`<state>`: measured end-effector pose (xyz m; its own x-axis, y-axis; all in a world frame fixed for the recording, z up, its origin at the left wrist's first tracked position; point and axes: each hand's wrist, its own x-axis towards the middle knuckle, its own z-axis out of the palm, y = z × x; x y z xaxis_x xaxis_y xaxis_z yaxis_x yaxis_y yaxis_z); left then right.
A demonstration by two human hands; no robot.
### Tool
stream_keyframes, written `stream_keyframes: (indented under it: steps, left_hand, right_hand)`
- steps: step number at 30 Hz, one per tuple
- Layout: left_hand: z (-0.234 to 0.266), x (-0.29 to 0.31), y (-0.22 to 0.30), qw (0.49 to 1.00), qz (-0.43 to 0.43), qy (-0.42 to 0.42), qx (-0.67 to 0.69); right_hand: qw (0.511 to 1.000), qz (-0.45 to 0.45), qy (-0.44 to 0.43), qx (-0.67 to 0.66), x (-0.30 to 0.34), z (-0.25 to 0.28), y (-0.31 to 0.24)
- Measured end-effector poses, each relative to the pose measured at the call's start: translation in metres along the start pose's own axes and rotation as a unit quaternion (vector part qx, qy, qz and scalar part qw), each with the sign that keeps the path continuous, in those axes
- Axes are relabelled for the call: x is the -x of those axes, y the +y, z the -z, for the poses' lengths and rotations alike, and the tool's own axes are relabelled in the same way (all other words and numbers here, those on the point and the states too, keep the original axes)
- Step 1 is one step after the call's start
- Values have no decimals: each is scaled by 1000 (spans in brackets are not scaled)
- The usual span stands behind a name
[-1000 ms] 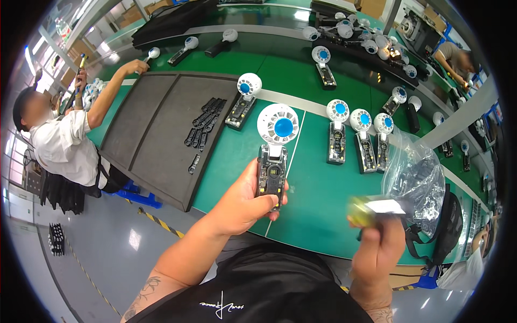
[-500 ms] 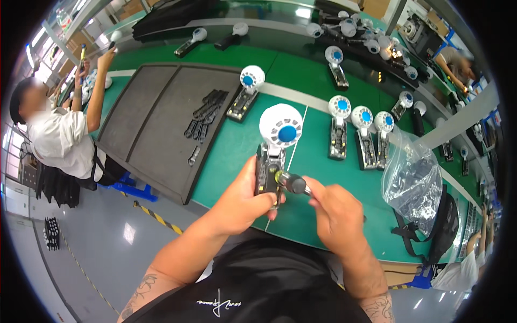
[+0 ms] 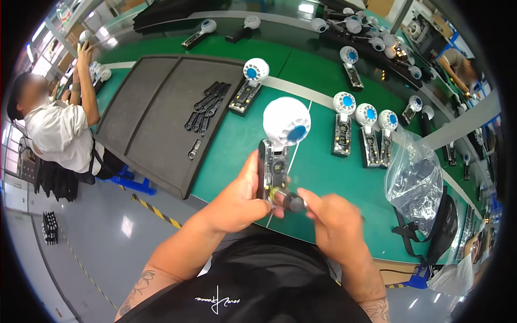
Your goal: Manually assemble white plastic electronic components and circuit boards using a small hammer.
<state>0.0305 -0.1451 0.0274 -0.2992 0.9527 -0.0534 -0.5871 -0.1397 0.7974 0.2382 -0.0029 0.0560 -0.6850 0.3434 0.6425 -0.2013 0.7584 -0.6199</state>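
My left hand point(image 3: 234, 207) is wrapped round the black handle of a handheld device point(image 3: 276, 164), which stands up with its white ball-shaped head point(image 3: 285, 121) and blue disc at the top. The handle's open face shows clear plastic and inner parts. Closed round the shaft of a small hammer point(image 3: 293, 202), my right hand point(image 3: 339, 218) is to the right of the device. The hammer's head is black with a yellow-green end, which lies against or just over the handle's lower part. Motion blurs the hammer, so contact is unclear.
A dark tray point(image 3: 156, 107) with several black plastic pieces point(image 3: 207, 105) lies left. Similar devices point(image 3: 342, 126) lie on the green table point(image 3: 237, 156). A clear bag point(image 3: 414, 183) and a black pouch point(image 3: 444, 226) are right. A co-worker point(image 3: 59, 129) is at the left.
The hammer's head has moved a little down along the handle and is more blurred. The device's head tilts slightly. At left, the co-worker's raised arms have shifted.
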Motion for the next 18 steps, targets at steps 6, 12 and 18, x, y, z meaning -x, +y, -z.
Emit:
stream_keyframes:
  steps: [6,12,18]
  left_hand:
    - [-11,9,2,998,44,39,-38]
    - [-9,-4,2,994,49,91,-22]
    - [5,-5,-5,997,20,73,11]
  right_hand:
    - [988,-80,-83,102,-15,-25,12]
    - [984,-87,-42,147,-16,-16,25]
    - [952,-224,-111,178,18,7,45]
